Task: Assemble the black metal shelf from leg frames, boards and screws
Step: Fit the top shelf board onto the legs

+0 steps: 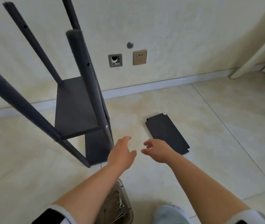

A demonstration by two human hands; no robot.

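Observation:
The partly built black shelf [76, 107] stands on the tiled floor at the left, its leg tubes rising toward the camera, with two boards fixed low between them. A loose black board [167, 133] lies flat on the floor to the right. My left hand [122, 154] hovers just right of the shelf's near leg, fingers relaxed, holding nothing. My right hand [157, 151] hangs over the near end of the loose board, fingers loosely curled and empty. A small tray [125, 193] with several screws [120, 209] sits under my left forearm.
A wall with a socket [140, 57] and an open wall box [115, 60] runs behind the shelf, with a pale skirting board [161, 84] below it. White furniture [257, 59] stands at the far right. My knee [170, 214] shows at the bottom.

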